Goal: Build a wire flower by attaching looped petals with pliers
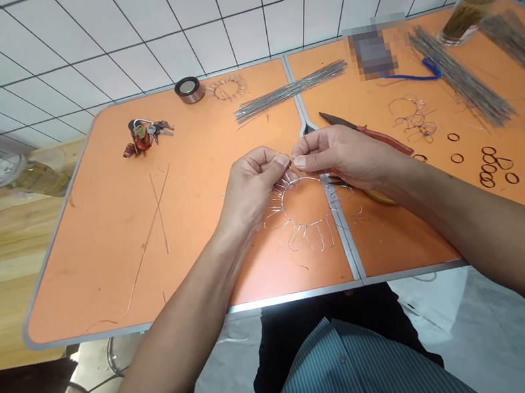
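Note:
Over the middle of the orange table, both my hands meet at the far side of a wire ring [308, 223] fringed with thin wire loops. With thumb and fingers pinched, my left hand [259, 180] grips the ring's upper left edge. Close beside it my right hand [329, 154] is also pinched, at the top of the ring; the fine wire between its fingertips is mostly hidden. Under the right wrist lie pliers with yellow handles [380, 197], partly covered. Behind that hand rest red-handled pliers [384, 134].
Bundles of straight wire [289, 91] lie at the back and right. Keys [145, 136], a tape roll [189, 90] and another wire ring [227, 89] sit at back left. Small dark rings [489, 170] and tangled wire [414, 119] lie right. Loose wires [147, 234] lie left.

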A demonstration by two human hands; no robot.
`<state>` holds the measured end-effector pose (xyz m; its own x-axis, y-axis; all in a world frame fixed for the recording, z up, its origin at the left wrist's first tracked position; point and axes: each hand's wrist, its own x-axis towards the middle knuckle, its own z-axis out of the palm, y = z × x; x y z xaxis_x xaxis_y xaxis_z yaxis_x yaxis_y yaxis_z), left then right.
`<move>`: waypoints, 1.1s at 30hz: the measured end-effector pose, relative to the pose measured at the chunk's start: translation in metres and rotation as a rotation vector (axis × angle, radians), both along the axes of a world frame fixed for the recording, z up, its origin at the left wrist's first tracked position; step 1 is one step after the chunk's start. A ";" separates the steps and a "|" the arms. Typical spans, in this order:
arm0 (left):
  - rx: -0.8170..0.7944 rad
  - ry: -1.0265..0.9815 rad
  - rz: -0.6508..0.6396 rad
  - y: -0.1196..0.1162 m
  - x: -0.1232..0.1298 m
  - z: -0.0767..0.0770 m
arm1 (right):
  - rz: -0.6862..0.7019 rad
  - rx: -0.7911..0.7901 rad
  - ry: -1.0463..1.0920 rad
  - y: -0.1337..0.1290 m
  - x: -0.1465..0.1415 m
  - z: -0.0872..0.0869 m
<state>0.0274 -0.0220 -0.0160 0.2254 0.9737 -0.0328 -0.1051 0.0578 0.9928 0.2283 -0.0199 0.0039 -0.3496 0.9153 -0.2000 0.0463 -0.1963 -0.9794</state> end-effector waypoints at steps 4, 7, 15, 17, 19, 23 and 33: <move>-0.005 0.027 -0.009 0.001 -0.001 0.000 | -0.008 -0.007 -0.018 -0.002 -0.001 0.006; -0.021 0.010 -0.037 0.002 -0.001 -0.002 | -0.007 -0.017 -0.013 0.001 0.000 0.004; -0.235 -0.030 -0.130 0.000 -0.004 0.006 | -0.065 -0.001 -0.036 0.001 0.005 0.002; -0.260 -0.024 -0.137 0.000 -0.004 0.007 | -0.073 0.004 -0.027 0.001 0.005 0.004; -0.257 -0.016 -0.136 -0.001 -0.004 0.006 | -0.069 -0.003 -0.025 0.000 0.004 0.005; -0.227 -0.022 -0.107 -0.001 -0.003 0.005 | -0.063 -0.006 -0.053 0.000 0.003 0.006; -0.097 0.009 -0.072 0.002 -0.003 0.001 | -0.019 0.092 -0.144 0.005 0.002 0.002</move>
